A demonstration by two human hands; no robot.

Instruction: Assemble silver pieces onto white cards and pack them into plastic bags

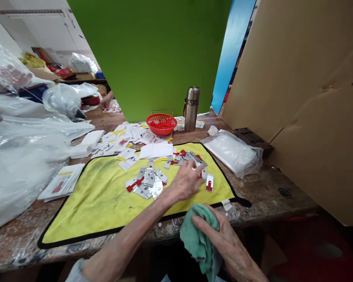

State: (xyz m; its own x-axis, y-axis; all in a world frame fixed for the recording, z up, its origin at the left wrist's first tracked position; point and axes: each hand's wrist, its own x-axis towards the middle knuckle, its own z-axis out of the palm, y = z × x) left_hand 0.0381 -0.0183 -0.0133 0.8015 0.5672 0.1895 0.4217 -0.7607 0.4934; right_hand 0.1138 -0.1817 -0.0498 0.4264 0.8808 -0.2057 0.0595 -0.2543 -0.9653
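Note:
My left hand point(185, 181) reaches over a yellow cloth mat with a black border point(76, 211), its fingers bunched among small metal plates with red-and-white backing cards point(182, 158). Whether those fingers hold a plate is hidden. A second loose heap of these plates point(147, 181) lies just left of that hand. My right hand point(223, 239) grips a crumpled green cloth point(198, 239) at the mat's near edge, partly below the table edge.
A red plastic basket point(161, 124), a steel vacuum flask point(191, 109) and scattered paper cards point(129, 135) stand beyond the mat. Clear plastic bags point(23, 156) crowd the left, and a filled bag point(232, 153) lies right. Cardboard point(312, 98) walls the right side. A co-worker's hand point(106, 102) works farther back.

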